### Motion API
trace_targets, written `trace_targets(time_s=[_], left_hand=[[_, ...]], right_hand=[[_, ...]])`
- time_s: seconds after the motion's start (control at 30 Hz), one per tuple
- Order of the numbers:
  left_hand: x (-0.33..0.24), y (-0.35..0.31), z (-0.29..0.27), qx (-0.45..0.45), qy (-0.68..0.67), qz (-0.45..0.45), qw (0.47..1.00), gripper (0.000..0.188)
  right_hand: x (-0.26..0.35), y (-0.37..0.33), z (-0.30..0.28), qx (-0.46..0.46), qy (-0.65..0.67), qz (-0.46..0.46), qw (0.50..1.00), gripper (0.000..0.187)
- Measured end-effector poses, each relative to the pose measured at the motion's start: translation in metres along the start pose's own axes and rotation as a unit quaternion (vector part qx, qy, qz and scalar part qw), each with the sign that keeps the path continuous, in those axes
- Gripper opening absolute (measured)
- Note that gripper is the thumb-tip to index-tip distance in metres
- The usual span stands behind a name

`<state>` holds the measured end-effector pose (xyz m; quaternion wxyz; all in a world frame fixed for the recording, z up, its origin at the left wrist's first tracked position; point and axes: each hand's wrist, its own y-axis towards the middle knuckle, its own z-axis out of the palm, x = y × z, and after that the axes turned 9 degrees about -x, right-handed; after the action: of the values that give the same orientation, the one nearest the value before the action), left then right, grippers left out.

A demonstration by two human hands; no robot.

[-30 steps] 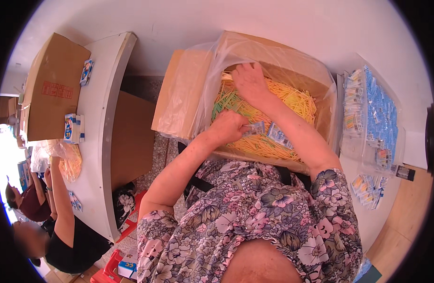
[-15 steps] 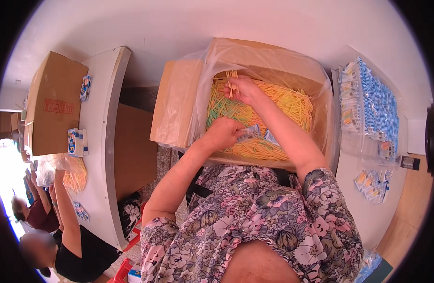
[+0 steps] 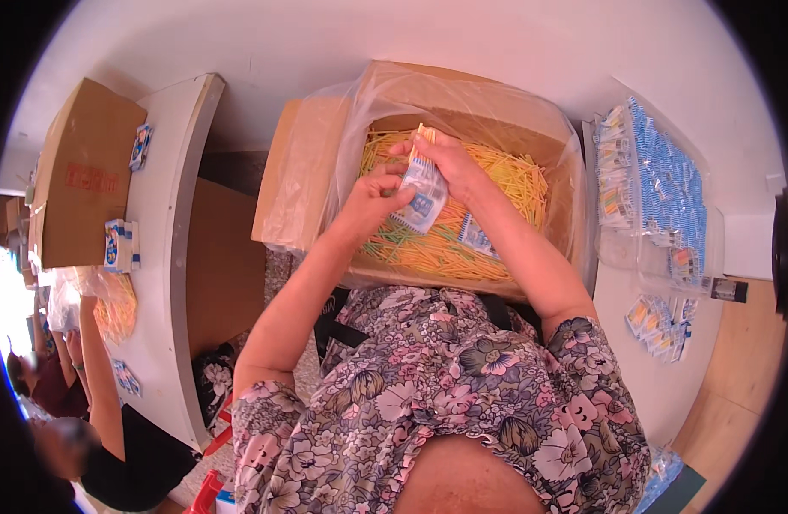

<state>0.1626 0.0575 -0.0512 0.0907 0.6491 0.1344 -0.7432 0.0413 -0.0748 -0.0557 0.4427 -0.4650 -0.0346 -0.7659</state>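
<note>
My left hand point(image 3: 375, 204) pinches the edge of a small clear packet point(image 3: 421, 206) with blue print, tilted above the open box. My right hand point(image 3: 452, 164) is closed around a small bunch of thin yellow-orange sticks point(image 3: 425, 135). The bunch's lower ends are at the packet's upper end; how far inside they reach is hard to see. Beneath both hands, loose yellow, orange and green sticks point(image 3: 505, 180) fill a plastic-lined cardboard box point(image 3: 313, 163). Another printed packet point(image 3: 477, 235) lies on these sticks, partly behind my right forearm.
To the right, a clear plastic bin point(image 3: 621, 248) holds rows of filled packets point(image 3: 668, 180); several loose packets point(image 3: 659, 324) lie nearby. On the left, a white table point(image 3: 167, 257) carries a closed carton point(image 3: 86, 180) and small boxes point(image 3: 120, 246). Two people point(image 3: 133, 458) work there.
My right hand has brought the bunch of sticks down from the box's far side to the packet. My left hand has raised the packet to meet it. The view has shifted slightly.
</note>
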Motion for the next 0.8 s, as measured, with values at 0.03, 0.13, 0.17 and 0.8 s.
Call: trace_targets(time_s=[0.03, 0.13, 0.17, 0.8], left_hand=[[-0.023, -0.004, 0.0, 0.064, -0.084, -0.147, 0.983, 0.006], [0.01, 0.003, -0.002, 0.019, 0.001, 0.038, 0.999, 0.009], [0.012, 0.003, -0.003, 0.013, -0.004, 0.04, 0.999, 0.009], [-0.008, -0.007, -0.006, 0.166, -0.024, -0.071, 0.983, 0.01]], right_hand=[[0.0, -0.009, 0.004, 0.009, -0.021, -0.011, 1.0, 0.023], [-0.005, -0.016, 0.001, 0.022, -0.034, -0.026, 0.999, 0.027], [-0.006, -0.017, -0.002, 0.023, -0.019, -0.034, 0.999, 0.028], [-0.023, -0.037, 0.014, 0.034, -0.362, -0.232, 0.902, 0.027]])
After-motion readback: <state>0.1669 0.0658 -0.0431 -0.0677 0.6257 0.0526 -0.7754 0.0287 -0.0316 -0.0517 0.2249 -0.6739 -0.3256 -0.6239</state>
